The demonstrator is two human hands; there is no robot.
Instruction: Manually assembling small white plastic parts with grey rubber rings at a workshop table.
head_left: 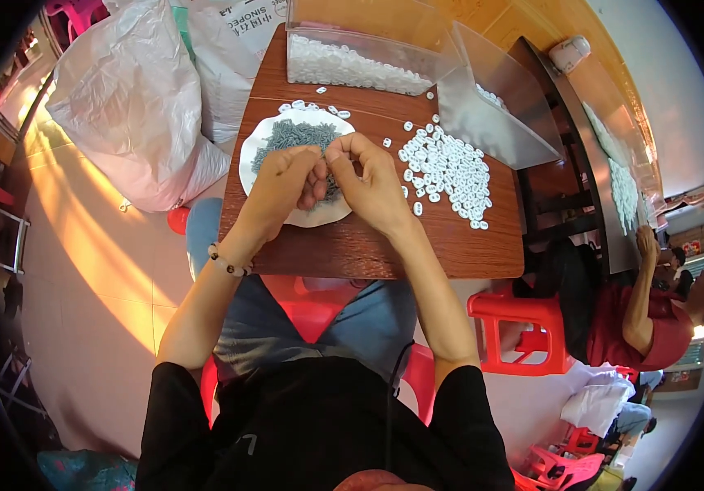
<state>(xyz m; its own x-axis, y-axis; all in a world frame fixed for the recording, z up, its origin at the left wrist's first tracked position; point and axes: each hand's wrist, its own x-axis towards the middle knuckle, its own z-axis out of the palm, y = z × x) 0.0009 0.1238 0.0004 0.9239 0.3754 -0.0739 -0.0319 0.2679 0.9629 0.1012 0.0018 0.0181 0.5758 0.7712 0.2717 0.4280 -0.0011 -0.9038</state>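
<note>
Over a white scalloped plate (319, 218), my left hand (289, 182) and my right hand (370, 182) meet, both closed in a pinch with fingertips nearly touching. Whatever sits between the fingers is too small to make out. A heap of small grey slender pieces (293, 134) fills the plate, partly hidden by my hands. To the right of my right hand spreads a pile of small white oval pieces (448, 170) with dark centres. A few similar white pieces (299, 105) lie along the plate's far rim.
On the brown wooden table (319, 260), a clear bin (360, 67) of white pieces stands at the back, with another clear bin (491, 114) beside it. Large plastic sacks (135, 106) stand left. A person (646, 327) sits right, near a red stool (519, 331).
</note>
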